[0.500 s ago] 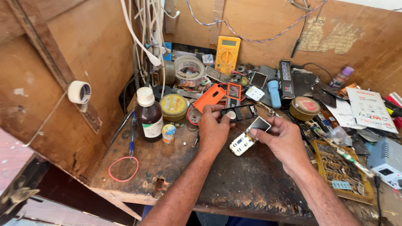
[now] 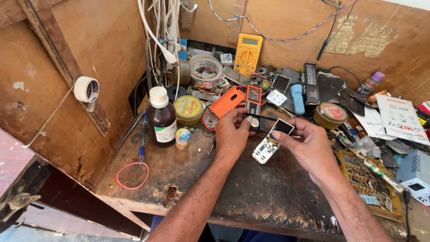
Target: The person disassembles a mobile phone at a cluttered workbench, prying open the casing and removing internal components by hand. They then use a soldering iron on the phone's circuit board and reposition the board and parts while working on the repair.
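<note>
The right hand pinches a small white keypad phone near the middle of the worktop, thumb and forefinger closed on its upper end beside the dark screen, the lower end resting on the wood. The left hand, just beside it, has its fingers curled, and its fingertips touch a small black part lying behind the phone; whether it truly grips that part I cannot tell. An orange phone cover lies just behind the left hand, with an orange-framed board next to it. Toward the left edge stand a brown bottle with a white cap, a yellow tin and a small jar, close together. A blue pen lies left of the bottle, and a red rubber band lies near the front left corner. At the back edge a yellow multimeter leans against the wall, beside a tape roll. A round brown tin sits right of the hands, and a yellow tray of small parts fills the right front.
</note>
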Tool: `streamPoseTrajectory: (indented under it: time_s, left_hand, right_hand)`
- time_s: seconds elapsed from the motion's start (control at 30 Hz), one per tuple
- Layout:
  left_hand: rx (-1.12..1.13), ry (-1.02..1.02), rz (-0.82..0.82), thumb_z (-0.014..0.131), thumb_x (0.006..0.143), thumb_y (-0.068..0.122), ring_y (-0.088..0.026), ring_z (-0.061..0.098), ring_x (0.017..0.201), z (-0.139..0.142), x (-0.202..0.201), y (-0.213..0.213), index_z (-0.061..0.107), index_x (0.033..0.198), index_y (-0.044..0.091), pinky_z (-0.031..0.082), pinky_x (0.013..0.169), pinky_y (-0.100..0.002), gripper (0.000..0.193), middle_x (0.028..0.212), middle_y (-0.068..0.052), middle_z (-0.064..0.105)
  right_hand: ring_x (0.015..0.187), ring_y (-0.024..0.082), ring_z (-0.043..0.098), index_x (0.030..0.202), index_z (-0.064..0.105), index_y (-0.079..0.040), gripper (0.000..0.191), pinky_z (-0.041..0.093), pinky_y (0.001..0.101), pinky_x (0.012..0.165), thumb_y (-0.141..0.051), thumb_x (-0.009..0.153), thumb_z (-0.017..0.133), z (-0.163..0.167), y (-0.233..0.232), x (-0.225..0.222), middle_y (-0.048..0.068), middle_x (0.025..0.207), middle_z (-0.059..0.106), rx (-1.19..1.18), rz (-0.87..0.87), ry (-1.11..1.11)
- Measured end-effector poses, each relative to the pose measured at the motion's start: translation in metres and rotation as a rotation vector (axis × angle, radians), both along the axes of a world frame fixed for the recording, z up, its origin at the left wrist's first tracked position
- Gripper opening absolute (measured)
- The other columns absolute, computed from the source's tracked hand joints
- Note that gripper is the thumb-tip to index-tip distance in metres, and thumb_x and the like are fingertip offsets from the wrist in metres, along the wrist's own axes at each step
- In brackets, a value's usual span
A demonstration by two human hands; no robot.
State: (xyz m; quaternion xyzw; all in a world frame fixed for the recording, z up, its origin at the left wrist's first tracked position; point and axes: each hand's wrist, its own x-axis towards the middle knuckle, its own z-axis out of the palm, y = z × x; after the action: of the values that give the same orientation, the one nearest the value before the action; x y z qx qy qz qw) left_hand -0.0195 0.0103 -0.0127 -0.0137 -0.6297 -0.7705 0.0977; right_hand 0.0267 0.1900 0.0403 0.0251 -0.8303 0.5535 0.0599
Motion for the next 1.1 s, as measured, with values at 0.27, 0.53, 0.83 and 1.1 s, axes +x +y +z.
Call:
streamPoseTrajectory:
  time_s: [0.27,0.53,0.83,1.1]
  left_hand:
    - [0.01,0.015,-0.017,0.065,0.093,0.0,-0.012,0.073,0.071,-0.004,-0.008,0.006,0.068,0.117,-0.005,0.064,0.059,-0.026,0.025,0.086,-0.01,0.074]
    - [-0.027,-0.004,-0.019,0.065,0.091,0.0,-0.013,0.073,0.069,-0.001,-0.014,0.004,0.068,0.116,-0.005,0.063,0.057,-0.027,0.026,0.086,-0.011,0.075]
    - [-0.024,-0.026,-0.037,0.065,0.092,0.001,-0.013,0.073,0.069,0.003,-0.012,-0.003,0.068,0.117,-0.004,0.063,0.058,-0.026,0.025,0.086,-0.011,0.074]
    - [0.006,0.007,-0.041,0.066,0.092,0.003,-0.011,0.073,0.074,-0.002,-0.012,-0.006,0.068,0.122,-0.003,0.065,0.062,-0.026,0.03,0.088,-0.009,0.074]
  right_hand:
    - [0.073,0.008,0.061,0.106,0.076,0.0,0.03,0.049,0.0264,0.067,-0.016,0.082,0.083,-0.002,0.01,-0.012,0.003,0.088,0.076,0.155,-0.034,-0.02]
    - [0.069,0.012,0.052,0.105,0.08,-0.001,0.035,0.042,0.0297,0.061,-0.024,0.079,0.086,0.001,0.012,-0.019,0.004,0.078,0.068,0.26,-0.098,-0.121]
    - [0.077,0.014,0.068,0.113,0.075,-0.003,0.033,0.057,0.0325,0.065,-0.023,0.087,0.077,0.004,0.001,-0.018,0.007,0.09,0.073,0.022,-0.137,-0.266]
    - [0.08,0.014,0.071,0.109,0.069,0.002,0.03,0.063,0.0327,0.07,-0.003,0.08,0.077,-0.01,0.001,-0.017,0.007,0.095,0.075,-0.285,-0.067,-0.133]
